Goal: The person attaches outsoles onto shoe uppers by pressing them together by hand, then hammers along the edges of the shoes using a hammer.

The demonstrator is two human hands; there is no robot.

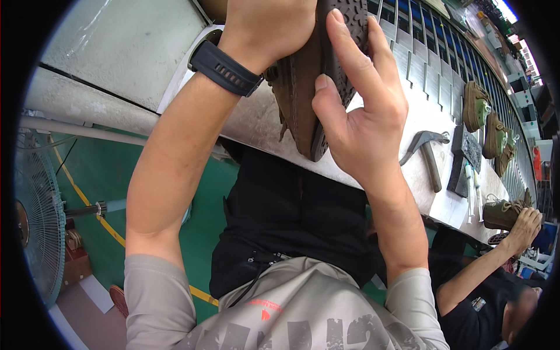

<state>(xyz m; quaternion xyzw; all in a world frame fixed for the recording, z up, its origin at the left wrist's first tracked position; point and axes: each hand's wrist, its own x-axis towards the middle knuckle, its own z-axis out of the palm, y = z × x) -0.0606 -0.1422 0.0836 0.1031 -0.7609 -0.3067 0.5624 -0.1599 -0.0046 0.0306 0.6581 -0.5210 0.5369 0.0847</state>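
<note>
Bench: pale, stretching from 10 o'clock round to 3 (248,121).
Brown shoe: at 12 o'clock, tipped over the bench's edge, bumpy sole facing right (300,99).
Right hand: at 2 o'clock, spread wide, thumb and fingertips touching the sole (367,111); pushing too hard might make the shoe slip.
Left hand: at 12 o'clock, beside the shoe (271,23); fingers hidden, can't tell its grip.
Claw hammer: 3 o'clock, lying down (430,160).
</note>
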